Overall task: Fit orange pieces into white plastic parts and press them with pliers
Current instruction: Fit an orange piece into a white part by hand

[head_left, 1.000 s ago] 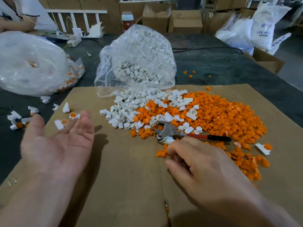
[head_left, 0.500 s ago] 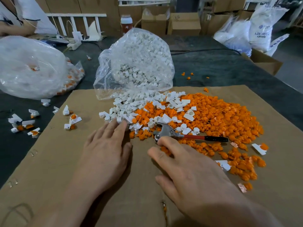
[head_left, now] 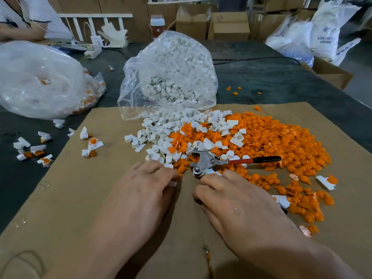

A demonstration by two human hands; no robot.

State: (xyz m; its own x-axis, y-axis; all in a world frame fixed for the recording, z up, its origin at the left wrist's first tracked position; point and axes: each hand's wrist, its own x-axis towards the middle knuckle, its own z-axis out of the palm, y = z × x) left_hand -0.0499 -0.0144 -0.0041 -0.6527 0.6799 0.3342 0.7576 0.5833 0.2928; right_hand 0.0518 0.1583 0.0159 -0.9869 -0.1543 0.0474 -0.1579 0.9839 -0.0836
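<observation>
Hands first: pinching one white part (head_left: 173,184) in the left hand (head_left: 141,190) just left of the pliers (head_left: 207,163), closing the right hand (head_left: 239,204) over the pliers' head. Leaving most to do, seemingly, with few finished pieces (head_left: 93,143) well left of the pliers and loose white parts (head_left: 161,133) and orange pieces (head_left: 271,141) heaped behind them. Working on cardboard (head_left: 80,198) over a dark table (head_left: 281,83), with boxes (head_left: 228,25) and sacks (head_left: 322,37) far behind the pliers.

Blurred blue print on white sack (head_left: 324,27), seemingly starting "ABS"; rest illegible.
</observation>
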